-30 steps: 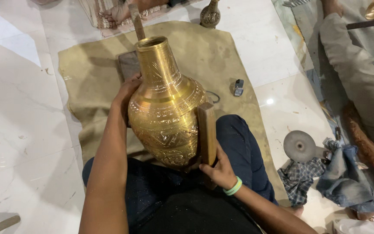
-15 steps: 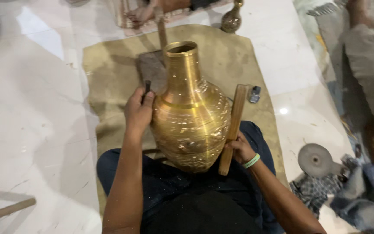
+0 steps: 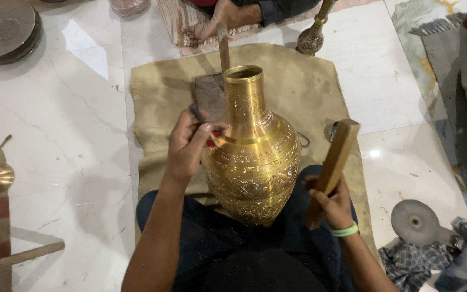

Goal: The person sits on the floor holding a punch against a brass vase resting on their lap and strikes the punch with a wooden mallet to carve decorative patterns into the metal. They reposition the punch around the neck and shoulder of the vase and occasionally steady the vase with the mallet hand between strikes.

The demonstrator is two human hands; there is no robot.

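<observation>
1. As we look down past our own arms, the engraved brass vase (image 3: 252,162) stands upright in our lap, its narrow foot wedged between our thighs and its open neck pointing away from us over the tan cloth (image 3: 152,103) spread on the marble floor (image 3: 60,135).
2. We judge the vase to be rigid and fairly heavy for its size. Its polished metal looks slippery, though the relief work should give the fingers some purchase. It will not break, but we think a hard knock could dent it or scar the engraving.
3. The shoulder, where neck meets belly, and the wide belly itself seem the surest places to take hold of it; the slim neck would give poor leverage.
4. Our left hand (image 3: 190,143) rests against that shoulder, its grip narrow, fingers pinched round a small dark tool whose tip meets the brass. How firmly it is held we cannot tell.
5. Our right hand (image 3: 333,203) is wrapped tight about the lower end of a wooden mallet stick (image 3: 333,162), which slants upward just beside the vase and clear of it.
6. Beyond the cloth another person's bare foot (image 3: 212,21) shows, and a grey disc (image 3: 414,221) lies on the floor at our right.
</observation>
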